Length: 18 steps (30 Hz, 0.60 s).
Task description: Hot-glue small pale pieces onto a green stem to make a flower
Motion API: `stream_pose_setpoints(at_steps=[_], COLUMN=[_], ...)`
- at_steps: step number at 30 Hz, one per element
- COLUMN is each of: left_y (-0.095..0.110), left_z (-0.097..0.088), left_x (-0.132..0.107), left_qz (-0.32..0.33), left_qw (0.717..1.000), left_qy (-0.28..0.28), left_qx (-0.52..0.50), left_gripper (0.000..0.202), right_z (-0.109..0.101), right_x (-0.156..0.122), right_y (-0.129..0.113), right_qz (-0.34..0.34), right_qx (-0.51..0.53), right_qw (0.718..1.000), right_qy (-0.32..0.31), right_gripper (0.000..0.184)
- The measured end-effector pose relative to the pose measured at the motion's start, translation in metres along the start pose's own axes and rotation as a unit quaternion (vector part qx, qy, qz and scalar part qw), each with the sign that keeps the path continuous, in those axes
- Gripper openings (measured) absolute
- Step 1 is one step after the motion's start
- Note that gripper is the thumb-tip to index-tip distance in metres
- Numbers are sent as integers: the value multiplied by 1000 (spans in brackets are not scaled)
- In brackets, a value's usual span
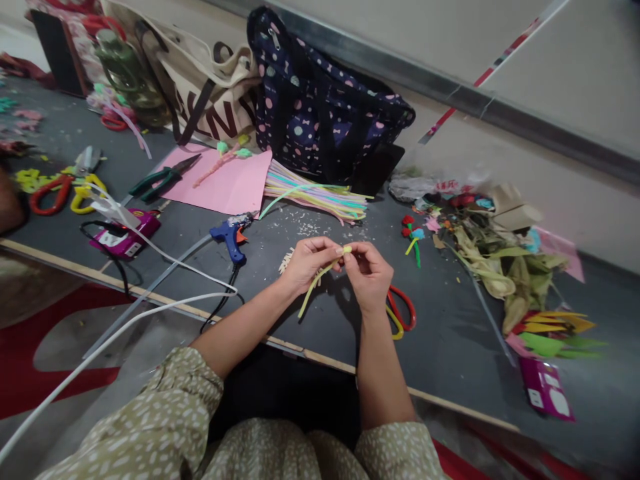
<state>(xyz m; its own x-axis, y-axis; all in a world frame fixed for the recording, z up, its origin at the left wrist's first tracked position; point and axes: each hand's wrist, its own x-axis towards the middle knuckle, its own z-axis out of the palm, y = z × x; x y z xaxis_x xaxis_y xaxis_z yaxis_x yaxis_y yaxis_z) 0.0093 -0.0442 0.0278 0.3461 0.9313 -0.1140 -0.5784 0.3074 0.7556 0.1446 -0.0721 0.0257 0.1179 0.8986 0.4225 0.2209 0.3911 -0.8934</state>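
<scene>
Dark grey table [310, 320] fills the middle of the frame, running from upper left down to lower right, and it's busy. At top centre a navy polka-dot bag [320, 113] stands against the wall, with a cream tote bag [205, 87] just to its left. Below them a pink paper sheet [230, 183] lies flat, and green-handled pliers [163, 179] rest on its left edge. A bundle of pastel pipe cleaners [315, 193] fans out just right of the sheet. Right of centre there's a heap of dried leaves and craft scraps [495, 260]. Over on the left, a blue glue gun [229, 237] sits on the table, its cord trailing toward the bottom edge.

Now centre frame: both hands up together over the table. The left hand [307, 263] pinches a yellow-green pipe cleaner [320, 280] near its top, fingers closed on it, the stem curving down and left below the palm. The right hand [370, 273] grips the same stem's tip, thumb and forefinger clamped on it. Red and yellow scissors [403, 313] lie just beneath the right wrist, partly hidden.
</scene>
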Motion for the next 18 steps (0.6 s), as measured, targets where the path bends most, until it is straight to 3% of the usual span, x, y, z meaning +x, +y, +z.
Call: stream_pose_setpoints(at_steps=[18], left_y=[-10], left_z=[-3], left_x=[3], left_qz=[55], left_qw=[998], left_qy=[-1], left_qx=[44], left_gripper=[29], right_z=[2], right_x=[-1], right_y=[2], right_qz=[35], right_qx=[-45], right_qw=[998], right_qy=[31], right_gripper=[9])
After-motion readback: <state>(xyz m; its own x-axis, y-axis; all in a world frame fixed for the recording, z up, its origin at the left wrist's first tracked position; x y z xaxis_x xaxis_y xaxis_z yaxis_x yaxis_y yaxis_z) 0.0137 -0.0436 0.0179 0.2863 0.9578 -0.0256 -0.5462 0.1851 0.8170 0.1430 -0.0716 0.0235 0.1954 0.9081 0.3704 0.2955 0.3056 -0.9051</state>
